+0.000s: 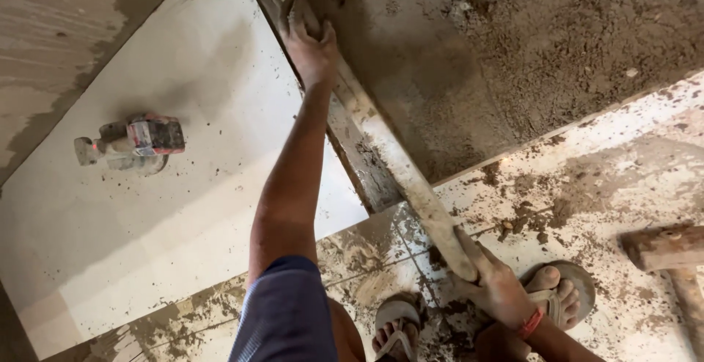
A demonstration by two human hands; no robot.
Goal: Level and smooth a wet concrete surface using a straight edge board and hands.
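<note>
Gripping the long straightedge (381,142) at both ends, my left hand (312,46) closed on the far end, my right hand (495,289) on the near end; it lies across wet mortar (528,46), looks stiff, gritty, probably slippery.

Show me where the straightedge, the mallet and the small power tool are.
straightedge (381,138), head view, middle of the long bar
mallet (664,247), head view, on its head
power tool (136,142), head view, on its body
</note>
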